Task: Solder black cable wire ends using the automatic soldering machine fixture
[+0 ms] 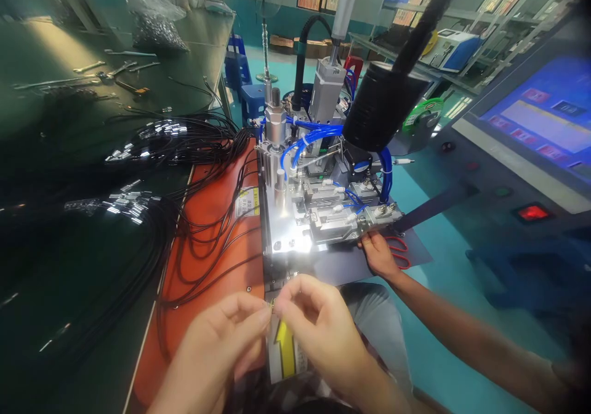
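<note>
Low in the middle, my left hand (217, 334) and my right hand (318, 322) meet at the fingertips, thumb and forefinger pinched on each side. A tiny yellowish piece (273, 304) shows between them, too small to name. Right behind my hands stands a bench machine with a bright metal plate (289, 229), small clamping blocks (332, 223) and blue air hoses (318, 134). A white label with a yellow arrow (285, 349) lies just below my fingers.
Another person's hand (378, 254) reaches to the machine's right edge, beside red-handled scissors (401, 257). Bundles of black cables (152, 217) spread over the orange board (217, 199) and dark table. A black lamp head (381, 106) hangs over the machine; a control screen (545, 112) stands right.
</note>
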The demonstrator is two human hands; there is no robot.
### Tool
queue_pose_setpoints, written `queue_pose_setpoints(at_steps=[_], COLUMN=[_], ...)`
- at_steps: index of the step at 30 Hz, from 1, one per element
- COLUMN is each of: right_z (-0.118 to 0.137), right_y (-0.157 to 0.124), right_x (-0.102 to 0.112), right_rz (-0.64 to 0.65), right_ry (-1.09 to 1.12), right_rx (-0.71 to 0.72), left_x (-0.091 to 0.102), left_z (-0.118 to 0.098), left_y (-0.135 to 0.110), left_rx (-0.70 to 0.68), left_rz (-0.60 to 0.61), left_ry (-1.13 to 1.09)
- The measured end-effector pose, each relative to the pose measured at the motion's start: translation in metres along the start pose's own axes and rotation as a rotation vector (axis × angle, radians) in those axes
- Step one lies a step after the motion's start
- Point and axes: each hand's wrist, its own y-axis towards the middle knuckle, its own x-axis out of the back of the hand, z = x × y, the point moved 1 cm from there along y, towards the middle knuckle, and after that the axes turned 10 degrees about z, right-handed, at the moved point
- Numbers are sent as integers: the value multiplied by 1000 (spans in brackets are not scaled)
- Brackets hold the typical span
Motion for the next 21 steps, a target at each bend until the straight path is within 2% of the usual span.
queue_pose_setpoints(at_steps=[9,16,21], right_z=[0,-2,2], right_y=[-2,-3,-4], right_x=[2,0,0], right_rz=[-47,2,-23], right_ry=[-113,-50,-55], right_rx=[60,28,20], left_x=[-1,0,1], left_z=[1,4,3], left_y=[0,1,2], left_rx=[2,-4,-13], left_rz=[3,-5,2], left_ry=[27,62,81])
